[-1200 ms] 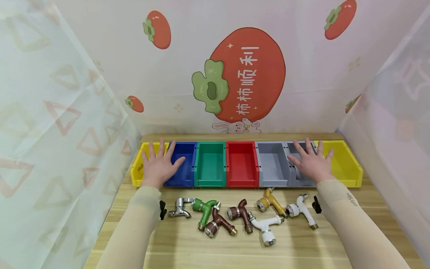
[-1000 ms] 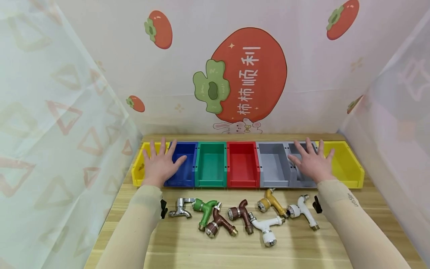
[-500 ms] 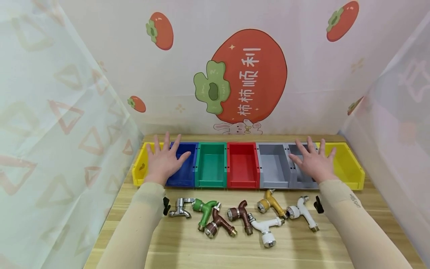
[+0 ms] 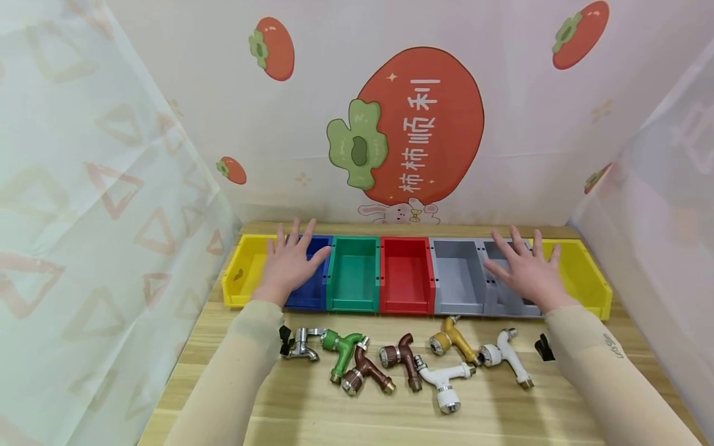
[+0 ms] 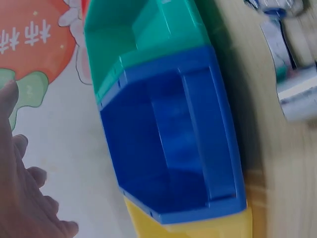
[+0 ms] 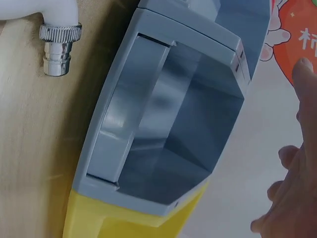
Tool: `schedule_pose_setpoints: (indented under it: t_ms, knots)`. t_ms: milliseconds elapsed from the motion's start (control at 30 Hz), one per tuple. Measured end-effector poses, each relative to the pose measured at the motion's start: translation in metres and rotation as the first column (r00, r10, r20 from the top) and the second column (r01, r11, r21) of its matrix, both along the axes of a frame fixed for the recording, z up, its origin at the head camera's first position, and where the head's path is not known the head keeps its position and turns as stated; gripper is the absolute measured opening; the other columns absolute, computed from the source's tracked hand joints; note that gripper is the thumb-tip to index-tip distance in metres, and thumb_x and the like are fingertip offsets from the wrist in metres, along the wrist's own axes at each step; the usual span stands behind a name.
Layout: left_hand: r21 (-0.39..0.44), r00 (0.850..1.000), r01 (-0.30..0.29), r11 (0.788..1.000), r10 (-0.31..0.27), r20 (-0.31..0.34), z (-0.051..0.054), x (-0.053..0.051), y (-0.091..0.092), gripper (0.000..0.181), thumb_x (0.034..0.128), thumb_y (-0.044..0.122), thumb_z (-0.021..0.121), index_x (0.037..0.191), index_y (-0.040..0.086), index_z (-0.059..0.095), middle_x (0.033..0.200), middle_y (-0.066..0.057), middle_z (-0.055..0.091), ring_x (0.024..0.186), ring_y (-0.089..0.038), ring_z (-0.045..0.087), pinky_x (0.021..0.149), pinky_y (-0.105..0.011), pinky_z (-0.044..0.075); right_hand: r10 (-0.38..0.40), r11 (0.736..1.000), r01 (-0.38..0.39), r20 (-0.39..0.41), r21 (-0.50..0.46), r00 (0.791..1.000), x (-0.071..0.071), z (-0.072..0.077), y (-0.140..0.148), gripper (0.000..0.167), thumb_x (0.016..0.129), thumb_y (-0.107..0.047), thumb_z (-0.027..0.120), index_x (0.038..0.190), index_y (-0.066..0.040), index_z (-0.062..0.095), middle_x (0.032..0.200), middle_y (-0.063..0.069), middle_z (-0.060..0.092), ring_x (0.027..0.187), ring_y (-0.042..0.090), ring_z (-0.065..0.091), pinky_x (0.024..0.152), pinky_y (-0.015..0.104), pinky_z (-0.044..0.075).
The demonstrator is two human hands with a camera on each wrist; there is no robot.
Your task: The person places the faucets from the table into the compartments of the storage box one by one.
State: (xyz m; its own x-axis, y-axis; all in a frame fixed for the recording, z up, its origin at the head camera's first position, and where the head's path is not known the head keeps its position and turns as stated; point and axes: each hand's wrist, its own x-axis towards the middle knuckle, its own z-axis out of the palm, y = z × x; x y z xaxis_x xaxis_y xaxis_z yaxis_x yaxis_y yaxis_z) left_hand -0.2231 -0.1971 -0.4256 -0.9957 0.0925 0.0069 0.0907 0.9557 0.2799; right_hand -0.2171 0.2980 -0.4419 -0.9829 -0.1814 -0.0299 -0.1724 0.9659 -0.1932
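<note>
Shifted rightward, the left hand (image 4: 291, 266) hovers, seemingly over the blue bin (image 5: 210, 134), fingers apart, as on the right hand (image 4: 530, 272).

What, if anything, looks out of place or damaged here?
One oddity: a small dark mark in the leftmost yellow bin, unlike the plain yellow around it. I cannot tell whether it's dirt or damage.

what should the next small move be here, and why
Probably draw the right grip back and down toward the rightmost white tap. That grip is spread over the bins, holding nothing, while this tap lies on the table in front of them, apparently the closest tap to it.
</note>
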Motion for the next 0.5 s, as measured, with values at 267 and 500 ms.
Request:
schedule_pose_setpoints:
  t_ms: [267, 500]
  knots:
    - [0.274, 0.992, -0.005, 0.962, -0.029, 0.12, -0.008, -0.002, 0.011, 0.084, 0.1006, 0.07, 0.039, 0.166, 0.028, 0.008, 0.172, -0.012, 0.004, 0.155, -0.048, -0.001, 0.12, -0.071, 0.012, 0.139, 0.99, -0.139, 0.022, 0.004, 0.99, 0.017, 0.005, 0.014, 0.089, 0.098, -0.059, 0.059, 0.167, -0.027, 0.011, 0.17, 0.02, 0.005, 0.148, 0.062, -0.004, 0.109, 0.084, -0.002]
    - [0.48, 0.963, -0.101, 0.871, -0.035, 0.266, -0.019, -0.002, 0.012, 0.084, 0.0995, 0.069, 0.045, 0.165, 0.036, 0.005, 0.172, -0.008, 0.01, 0.154, -0.044, 0.018, 0.12, -0.067, 0.021, 0.242, 0.968, -0.239, 0.033, -0.072, 0.97, 0.042, -0.002, 0.034, 0.091, 0.095, -0.05, 0.07, 0.166, -0.028, 0.017, 0.17, 0.02, 0.008, 0.15, 0.058, -0.004, 0.111, 0.082, -0.002]
